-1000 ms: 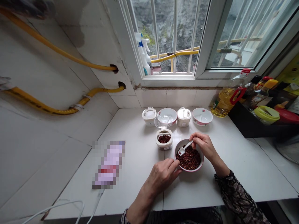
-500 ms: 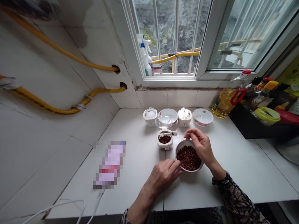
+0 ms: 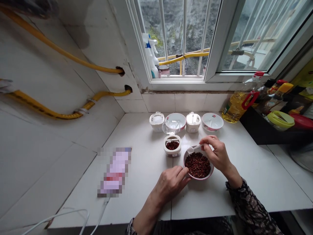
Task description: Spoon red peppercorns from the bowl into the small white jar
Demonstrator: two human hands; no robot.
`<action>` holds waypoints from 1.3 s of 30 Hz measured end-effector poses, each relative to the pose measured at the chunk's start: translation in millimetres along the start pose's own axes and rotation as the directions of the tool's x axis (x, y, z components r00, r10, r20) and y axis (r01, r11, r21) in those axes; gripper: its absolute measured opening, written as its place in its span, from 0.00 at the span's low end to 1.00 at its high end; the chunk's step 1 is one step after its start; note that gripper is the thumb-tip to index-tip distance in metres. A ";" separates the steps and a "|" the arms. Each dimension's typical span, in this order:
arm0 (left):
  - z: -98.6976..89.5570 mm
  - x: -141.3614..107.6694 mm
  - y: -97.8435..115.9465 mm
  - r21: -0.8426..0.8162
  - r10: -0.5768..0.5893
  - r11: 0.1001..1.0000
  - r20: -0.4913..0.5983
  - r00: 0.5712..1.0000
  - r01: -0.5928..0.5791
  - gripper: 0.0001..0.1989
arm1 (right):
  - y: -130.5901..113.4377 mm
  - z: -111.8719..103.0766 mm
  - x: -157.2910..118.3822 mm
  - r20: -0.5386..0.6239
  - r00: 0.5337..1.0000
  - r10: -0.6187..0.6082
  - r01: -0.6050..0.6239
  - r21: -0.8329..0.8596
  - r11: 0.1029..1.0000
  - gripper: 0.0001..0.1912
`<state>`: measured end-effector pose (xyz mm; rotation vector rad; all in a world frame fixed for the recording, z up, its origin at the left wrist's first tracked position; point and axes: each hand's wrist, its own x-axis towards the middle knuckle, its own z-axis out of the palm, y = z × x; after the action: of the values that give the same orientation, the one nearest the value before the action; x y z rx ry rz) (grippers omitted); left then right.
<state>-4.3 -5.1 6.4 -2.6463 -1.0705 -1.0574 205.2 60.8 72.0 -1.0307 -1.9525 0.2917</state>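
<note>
My left hand (image 3: 173, 182) grips the left rim of a bowl (image 3: 211, 169), thumb and fingers closed on its edge. Small dark red-brown pieces, like Sichuan peppercorns (image 3: 197, 165), fill much of this bowl. Between the fingertips of my right hand (image 3: 215, 151) is the handle of a small white spoon (image 3: 190, 150), its head over the bowl's upper left part. Just left of the bowl stands a seasoning jar (image 3: 172, 152) with its clear lid (image 3: 171, 127) raised; similar red-brown pieces lie inside.
Behind stand a jar of white grains (image 3: 156, 125), a bowl (image 3: 184, 126), another lidded jar (image 3: 193, 128) and a second bowl (image 3: 212, 130). An oil bottle (image 3: 233, 106) and a black rack (image 3: 254, 127) are at right. A blurred-out object with a cable (image 3: 114, 173) lies left.
My right hand has moved the spoon from above the jar to the right, over the bowl, its head now lower and tilted. My left hand stays on the bowl.
</note>
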 end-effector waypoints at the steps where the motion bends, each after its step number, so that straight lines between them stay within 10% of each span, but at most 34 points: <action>1: -0.4 0.0 0.2 0.002 -0.001 1.000 0.004 1.000 0.001 0.11 | 2.2 -0.2 -1.3 0.043 0.999 0.015 -0.014 -0.024 1.000 0.10; 7: -2.3 1.7 1.5 0.013 0.001 1.000 0.010 1.000 -0.001 0.13 | 3.1 14.4 -8.2 0.309 0.948 0.070 -0.066 -0.025 0.998 0.12; 19: -1.7 -0.1 -0.3 0.012 0.004 1.000 0.008 1.000 -0.004 0.09 | 7.6 2.0 -3.6 0.295 0.826 0.480 -0.561 0.351 0.749 0.09; 24: -2.6 0.7 0.4 0.009 0.003 1.000 0.012 1.000 -0.003 0.11 | 9.4 1.4 -4.1 0.284 0.836 0.469 -0.545 0.346 0.763 0.09; 31: -3.7 2.3 1.0 0.017 0.002 1.000 0.008 1.000 -0.002 0.12 | 1.5 10.3 -8.4 0.303 0.937 0.176 -0.214 0.095 0.972 0.12; 39: -2.2 0.4 -0.1 0.011 0.007 1.000 0.014 1.000 -0.007 0.10 | 7.3 2.3 -5.9 0.350 0.829 0.437 -0.543 0.311 0.780 0.09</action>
<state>-5.3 -5.5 8.2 -2.6504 -1.0662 -1.0309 208.9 61.3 63.1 -1.2587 -1.6983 1.1307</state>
